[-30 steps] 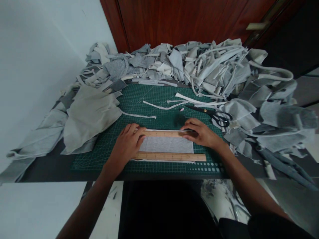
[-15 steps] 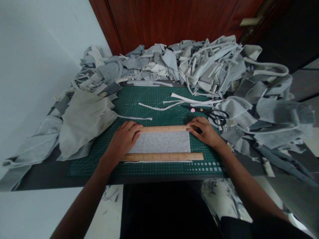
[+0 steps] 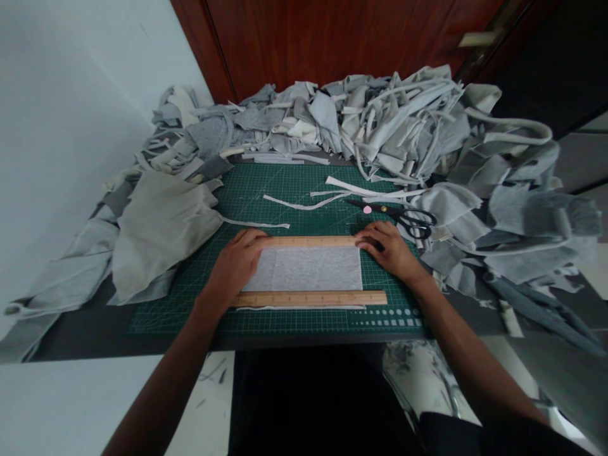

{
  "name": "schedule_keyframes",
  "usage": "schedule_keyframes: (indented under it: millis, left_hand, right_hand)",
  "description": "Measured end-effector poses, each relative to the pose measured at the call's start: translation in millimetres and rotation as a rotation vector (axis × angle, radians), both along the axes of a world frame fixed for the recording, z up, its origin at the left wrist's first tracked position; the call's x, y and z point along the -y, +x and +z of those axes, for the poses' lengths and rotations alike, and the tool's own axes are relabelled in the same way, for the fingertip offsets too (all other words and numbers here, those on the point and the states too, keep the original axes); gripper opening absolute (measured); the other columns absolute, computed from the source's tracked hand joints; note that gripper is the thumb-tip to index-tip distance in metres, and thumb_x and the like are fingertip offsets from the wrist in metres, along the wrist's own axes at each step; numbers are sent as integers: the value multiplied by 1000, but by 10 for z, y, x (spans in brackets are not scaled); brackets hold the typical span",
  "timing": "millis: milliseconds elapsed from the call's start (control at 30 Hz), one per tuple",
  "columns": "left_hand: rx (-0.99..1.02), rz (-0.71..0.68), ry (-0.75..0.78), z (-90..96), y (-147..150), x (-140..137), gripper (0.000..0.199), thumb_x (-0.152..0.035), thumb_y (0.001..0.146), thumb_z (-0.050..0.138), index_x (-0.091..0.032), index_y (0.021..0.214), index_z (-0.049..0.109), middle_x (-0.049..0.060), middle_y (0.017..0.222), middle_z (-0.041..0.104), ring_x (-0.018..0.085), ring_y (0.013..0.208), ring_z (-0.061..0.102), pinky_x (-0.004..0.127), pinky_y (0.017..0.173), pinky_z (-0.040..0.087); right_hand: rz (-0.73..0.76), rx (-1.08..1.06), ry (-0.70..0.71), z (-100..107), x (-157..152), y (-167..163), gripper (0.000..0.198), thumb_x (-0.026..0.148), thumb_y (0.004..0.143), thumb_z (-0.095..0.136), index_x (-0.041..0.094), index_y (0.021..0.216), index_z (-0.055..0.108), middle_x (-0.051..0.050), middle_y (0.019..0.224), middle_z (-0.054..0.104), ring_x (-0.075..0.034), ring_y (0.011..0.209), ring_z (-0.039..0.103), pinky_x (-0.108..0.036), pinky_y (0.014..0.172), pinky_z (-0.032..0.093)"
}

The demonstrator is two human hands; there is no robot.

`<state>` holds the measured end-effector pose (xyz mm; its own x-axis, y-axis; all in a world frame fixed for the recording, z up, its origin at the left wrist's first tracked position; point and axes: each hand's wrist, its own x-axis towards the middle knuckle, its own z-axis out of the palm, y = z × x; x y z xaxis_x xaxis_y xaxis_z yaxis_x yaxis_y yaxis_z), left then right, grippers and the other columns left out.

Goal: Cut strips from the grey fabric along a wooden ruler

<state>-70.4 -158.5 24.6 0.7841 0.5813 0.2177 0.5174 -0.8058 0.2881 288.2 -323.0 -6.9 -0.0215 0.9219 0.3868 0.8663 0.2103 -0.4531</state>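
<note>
A piece of light grey fabric (image 3: 308,268) lies flat on a green cutting mat (image 3: 289,220). One wooden ruler (image 3: 313,241) runs along its far edge, with my left hand (image 3: 240,263) closed on the left end and my right hand (image 3: 386,248) pinching the right end. Across the near part of the fabric lies a second wooden ruler (image 3: 327,297), and a thin pale edge of cloth shows just below it. My left wrist covers that ruler's left end. Black-handled scissors (image 3: 403,217) rest beyond my right hand.
Grey and white fabric scraps (image 3: 304,123) are heaped along the back and down both sides. Narrow cloth strips (image 3: 304,207) lie on the mat's far half. A larger beige-grey cloth (image 3: 164,234) sits at the left. Behind the table stands a brown door (image 3: 332,38).
The far ruler now lies flatter, showing more of its face. Both hands keep their hold at its ends, the left shifted very slightly. The near ruler and scissors stay put.
</note>
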Motion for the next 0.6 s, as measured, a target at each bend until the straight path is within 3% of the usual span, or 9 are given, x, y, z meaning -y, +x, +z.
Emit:
schedule_keyframes:
  millis: [367,500,600]
  left_hand:
    - [23,-81,11,-10,-45,31,44,-9,99,41,-21,125,74,10,127,68,27,121,61,46,110,54]
    - [27,-92,21,-11,-40,31,42,-9,98,41,-21,122,74,9,127,67,27,121,61,44,109,55]
    - [-4,-96,22,12,-37,19,43,-8,98,40,-21,122,73,9,128,67,27,123,60,43,110,53]
  right_hand:
    - [-21,54,49,0,23,19,21,36,105,62,22,116,73,-10,111,70,-28,101,61,-43,90,49]
    - [-242,109,192,122,147,333,23,31,106,54,21,117,72,-12,113,68,-30,106,63,-45,95,49]
    - [-429,219,156,164,264,715,27,23,102,50,19,117,72,-14,110,69,-33,106,62,-49,96,50]
